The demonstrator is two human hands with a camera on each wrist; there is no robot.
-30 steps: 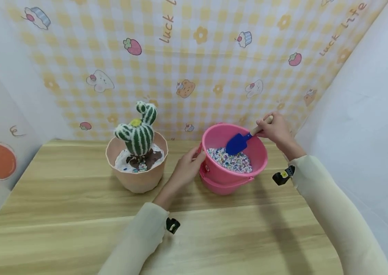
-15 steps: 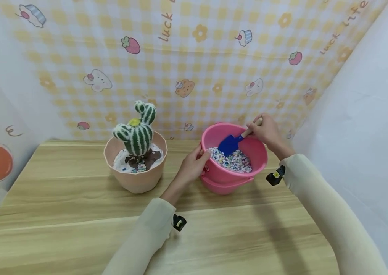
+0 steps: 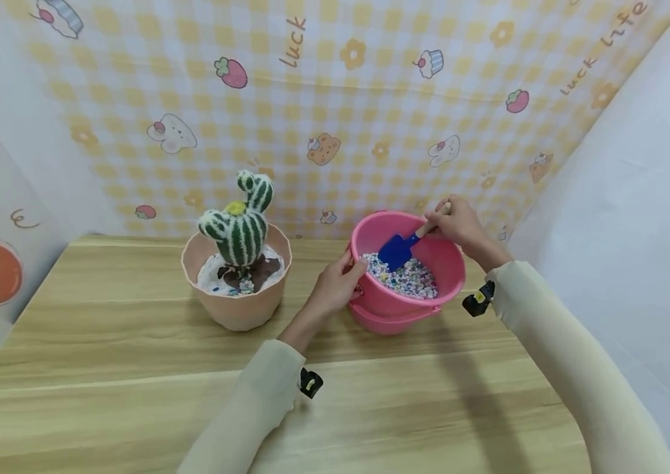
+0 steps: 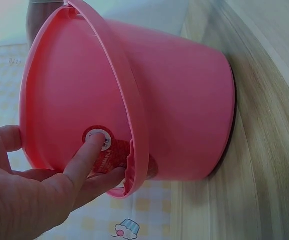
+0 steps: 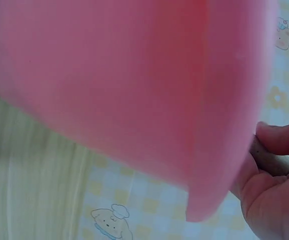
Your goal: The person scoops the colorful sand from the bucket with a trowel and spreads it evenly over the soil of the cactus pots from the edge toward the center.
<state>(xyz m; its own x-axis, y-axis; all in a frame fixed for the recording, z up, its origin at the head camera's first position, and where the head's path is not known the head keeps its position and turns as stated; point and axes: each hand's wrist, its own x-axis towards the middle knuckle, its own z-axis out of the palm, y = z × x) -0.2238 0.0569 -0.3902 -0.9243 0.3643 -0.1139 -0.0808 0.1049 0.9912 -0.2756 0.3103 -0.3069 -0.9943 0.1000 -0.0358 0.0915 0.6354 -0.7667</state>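
A pink bucket (image 3: 390,322) stands at the back of the table, partly filled with small multicoloured beads (image 3: 414,280). My left hand (image 3: 335,286) grips its left side. The left wrist view shows the thumb of this hand (image 4: 29,195) at the bucket's rim and the other fingers against the outer wall, one on a round sticker (image 4: 98,137). My right hand (image 3: 459,224) holds a small trowel by its wooden handle (image 3: 429,227), above the bucket's far right rim. The trowel's blue blade (image 3: 395,252) leans down into the bucket, its tip at the beads.
Left of the bucket, a peach pot (image 3: 240,309) holds a green-and-white knitted cactus (image 3: 242,240) with white and brown filling around its base. Behind the wooden table (image 3: 133,408) hangs a yellow checked cloth (image 3: 370,112). A white sheet (image 3: 637,230) closes off the right side.
The right hand has carried the trowel left and slightly down within the bucket, then nearly stopped. The left hand has slid slightly right along the bucket's side. The bucket stays put.
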